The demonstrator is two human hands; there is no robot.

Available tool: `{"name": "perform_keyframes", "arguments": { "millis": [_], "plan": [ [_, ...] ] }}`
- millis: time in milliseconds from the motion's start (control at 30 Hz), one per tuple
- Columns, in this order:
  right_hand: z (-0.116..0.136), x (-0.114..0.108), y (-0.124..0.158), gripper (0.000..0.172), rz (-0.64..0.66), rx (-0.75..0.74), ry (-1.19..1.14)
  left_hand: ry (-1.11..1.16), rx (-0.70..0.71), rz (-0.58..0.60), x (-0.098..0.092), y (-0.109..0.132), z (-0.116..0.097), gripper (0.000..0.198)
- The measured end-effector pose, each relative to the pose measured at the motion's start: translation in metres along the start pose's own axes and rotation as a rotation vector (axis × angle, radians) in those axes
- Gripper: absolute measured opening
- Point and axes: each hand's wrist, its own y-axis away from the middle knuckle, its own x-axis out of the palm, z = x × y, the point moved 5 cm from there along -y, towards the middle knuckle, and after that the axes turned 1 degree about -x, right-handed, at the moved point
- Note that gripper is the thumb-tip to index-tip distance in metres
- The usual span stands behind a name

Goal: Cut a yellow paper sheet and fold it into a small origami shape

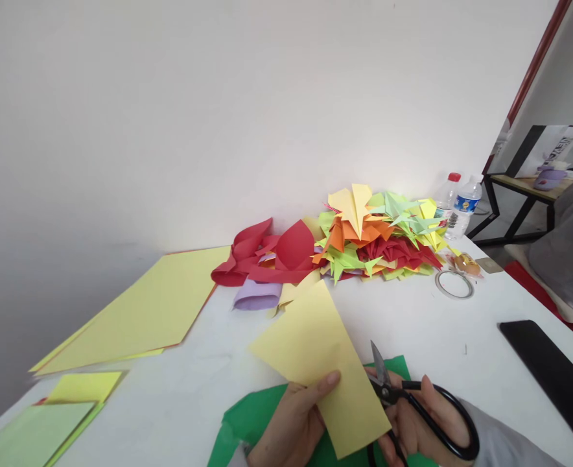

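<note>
My left hand (299,412) grips a sheet of yellow paper (326,350), thumb on top and fingers beneath. My right hand (420,421) is closed around the black handles of a pair of scissors (388,392). The blades stand apart and point up and away, right beside the paper's right edge; whether they touch it I cannot tell. Under both hands lies green paper (255,408), partly hidden by them and by the yellow sheet.
Folded paper pieces (359,240) are heaped against the wall, beside red paper curls (286,253) and a purple roll (257,295). Large yellow sheets (155,305) and smaller sheets (38,431) lie left. Right are a tape roll (454,284), bottles (464,207) and a black strip (549,376).
</note>
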Motion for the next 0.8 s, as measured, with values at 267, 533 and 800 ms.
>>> {"name": "perform_keyframes", "arguments": {
  "millis": [267, 533, 800],
  "plan": [
    [0.001, -0.002, 0.004, 0.086, 0.046, 0.008, 0.02, 0.092, -0.024, -0.076, -0.008, 0.001, -0.006, 0.051],
    [0.003, 0.004, -0.001, 0.085, 0.054, -0.034, -0.03, 0.084, 0.13, -0.195, -0.009, -0.001, -0.016, 0.063],
    [0.001, 0.003, 0.0, 0.084, 0.045, -0.023, -0.054, 0.068, 0.12, -0.175, -0.012, -0.004, -0.011, 0.064]
  ]
}}
